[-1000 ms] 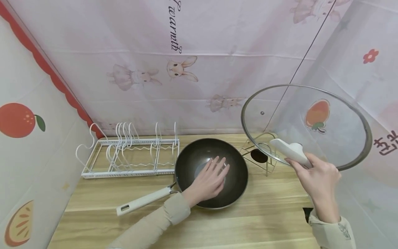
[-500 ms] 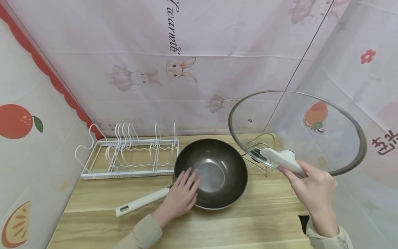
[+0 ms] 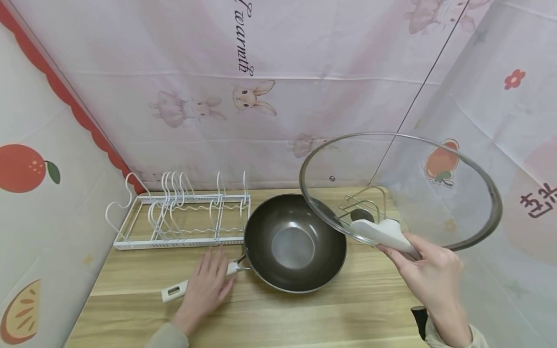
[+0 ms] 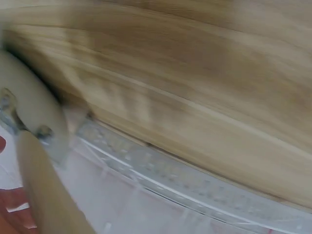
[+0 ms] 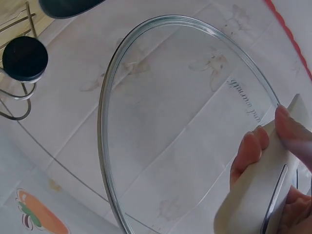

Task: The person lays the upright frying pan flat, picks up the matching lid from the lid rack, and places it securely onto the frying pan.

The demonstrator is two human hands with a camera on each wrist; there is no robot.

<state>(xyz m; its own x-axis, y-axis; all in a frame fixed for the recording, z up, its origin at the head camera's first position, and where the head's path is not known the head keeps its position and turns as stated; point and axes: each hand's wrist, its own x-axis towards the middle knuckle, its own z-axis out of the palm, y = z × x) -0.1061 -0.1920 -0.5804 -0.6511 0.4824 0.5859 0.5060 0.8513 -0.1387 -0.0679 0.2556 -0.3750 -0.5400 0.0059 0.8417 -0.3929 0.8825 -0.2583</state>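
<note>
A dark wok [image 3: 293, 246] sits on the wooden table, its pale handle [image 3: 174, 292] pointing to the front left. Across that handle reaches my left hand [image 3: 205, 285], with fingers extended over it and partly covering it. In the left wrist view, a few fingertips [image 4: 14, 200] show beside the handle [image 4: 48, 190], which stays blurred. My right hand [image 3: 435, 270] grips the white handle [image 3: 383, 234] of a large glass lid [image 3: 494, 208]. The lid is raised and tilted, and overlaps the wok's right rim in the head view. Fingers and thumb wrap the lid handle [image 5: 248, 200] in the right wrist view.
A white wire rack [image 3: 174, 244] stands left of the wok, near the back wall. To the right is a metal wire stand [image 3: 383, 198] with a dark round piece [image 3: 362, 216] in it. A black object [image 3: 419, 320] shows beside the right sleeve. Printed cloth walls enclose the table.
My left hand has moved left from inside the wok, past its rim, to the wok's handle. The right hand has carried the glass lid left and slightly lower. The wok stays put.
</note>
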